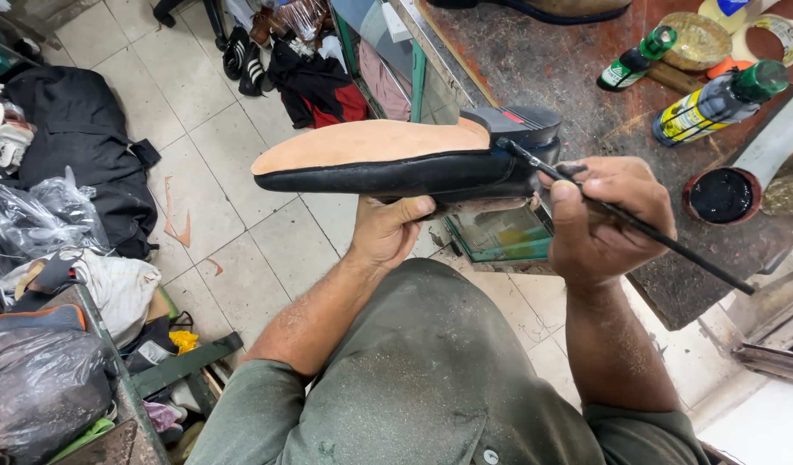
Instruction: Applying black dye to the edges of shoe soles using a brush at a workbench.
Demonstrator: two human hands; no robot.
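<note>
My left hand (pixel 388 231) grips a black shoe (pixel 396 176) from below, sole side up, with the tan sole (pixel 370 142) facing me and the black heel (pixel 513 123) to the right. In my right hand (pixel 599 215) is a thin black brush (pixel 637 224), pinched between thumb and fingers. Its tip touches the shoe's edge just under the heel. The shoe hangs above the tiled floor beside a worn workbench (pixel 586 77).
On the bench stand a small tin of black paste (pixel 721 195), two green-capped bottles (pixel 715 103) (pixel 637 58) and a round dish (pixel 698 39). Black bags (pixel 43 387), a dark backpack (pixel 77 129) and shoes (pixel 241 56) crowd the floor at left and back.
</note>
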